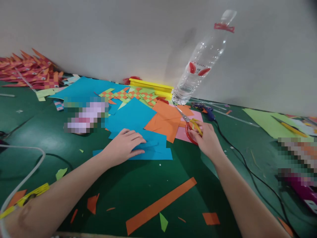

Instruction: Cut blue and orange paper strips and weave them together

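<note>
My left hand (125, 145) lies flat, fingers stretched, on a folded blue paper sheet (158, 148) on the green table (138, 185). My right hand (206, 140) is closed round the red and yellow handles of a pair of scissors (189, 124), whose blades point up and left over orange paper (165, 120) and a pink sheet (183, 134). More blue paper (131, 115) lies just beyond my left hand.
A clear plastic bottle (201, 62) stands by the wall beside a yellow box (151, 87) and woven orange-green paper pieces (131, 95). A glue gun (206, 110) with a black cord lies to the right. An orange strip (160, 205) and scraps lie near the front edge. Red paper crafts (32, 71) are piled at far left.
</note>
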The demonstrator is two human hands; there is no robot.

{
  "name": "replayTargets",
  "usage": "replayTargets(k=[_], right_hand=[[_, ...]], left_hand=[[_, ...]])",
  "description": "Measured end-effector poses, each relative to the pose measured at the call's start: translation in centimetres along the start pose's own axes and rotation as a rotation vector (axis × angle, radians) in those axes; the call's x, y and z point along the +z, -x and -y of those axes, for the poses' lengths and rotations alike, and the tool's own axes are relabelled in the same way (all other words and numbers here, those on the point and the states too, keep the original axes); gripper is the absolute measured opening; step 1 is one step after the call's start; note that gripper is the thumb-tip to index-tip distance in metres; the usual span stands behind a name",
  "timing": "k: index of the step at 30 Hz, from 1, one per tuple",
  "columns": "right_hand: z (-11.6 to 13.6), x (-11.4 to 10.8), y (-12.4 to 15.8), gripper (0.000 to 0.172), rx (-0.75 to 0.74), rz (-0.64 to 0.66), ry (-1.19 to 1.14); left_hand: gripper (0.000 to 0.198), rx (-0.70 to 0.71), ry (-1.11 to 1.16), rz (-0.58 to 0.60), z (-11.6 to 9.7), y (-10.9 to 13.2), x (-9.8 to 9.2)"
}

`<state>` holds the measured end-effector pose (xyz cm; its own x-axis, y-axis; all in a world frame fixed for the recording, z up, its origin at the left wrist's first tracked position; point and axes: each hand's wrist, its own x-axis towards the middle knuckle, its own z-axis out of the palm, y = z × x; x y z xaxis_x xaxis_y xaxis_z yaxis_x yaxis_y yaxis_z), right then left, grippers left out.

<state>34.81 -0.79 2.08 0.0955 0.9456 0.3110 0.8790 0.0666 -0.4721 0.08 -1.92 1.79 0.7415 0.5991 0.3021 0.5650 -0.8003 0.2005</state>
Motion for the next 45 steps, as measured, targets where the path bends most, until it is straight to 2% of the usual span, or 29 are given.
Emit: replayTargets(k=[4, 8, 10, 14, 17, 20, 28, 36, 45], right_hand=[[0.8, -0.5, 0.0, 0.051, 0.100, -0.121, -0.319], [1.8, -0.8, 0.2, 0.057, 0.096, -0.116, -0.465], [2.3, -1.1, 0.4, 0.055, 0.053, -0.059, -0.449], [3.4, -2.1, 0.8, 0.058, -0.078, 0.163, -0.256], [3.7, -2.7, 1.1, 0.065, -0.152, 0.356, -0.104], [3.6, -3.1, 1.5, 0.068, -0.196, 0.467, -0.021], [3.7, -3.1, 1.3, 0.047, -0.378, 0.534, 0.043], [4.0, -2.5, 1.3, 0.041, -0.432, 0.509, 0.008], [3.8, -2.1, 1.3, 0.046, -0.447, 0.497, -0.005]], left_hand=[[0.030, 0.027, -0.031, 0.033, 0.2, 0.1, 0.3], [0.029, -0.009, -0.047, 0.028, 0.8, 0.2, 0.1], [0.029, -0.036, -0.050, 0.016, 1.0, 0.2, -0.2], [0.030, -0.085, -0.033, -0.003, 1.0, 0.1, -0.6], [0.029, -0.070, 0.008, 0.012, 0.7, 0.0, -0.7], [0.035, -0.056, 0.045, 0.045, 0.4, -0.1, -0.4], [0.043, -0.073, 0.081, 0.083, 0.3, 0.0, -0.1], [0.044, -0.009, 0.112, 0.168, 0.3, -0.1, 0.3], [0.050, -0.007, 0.094, 0.218, 0.5, 0.0, 0.7]])
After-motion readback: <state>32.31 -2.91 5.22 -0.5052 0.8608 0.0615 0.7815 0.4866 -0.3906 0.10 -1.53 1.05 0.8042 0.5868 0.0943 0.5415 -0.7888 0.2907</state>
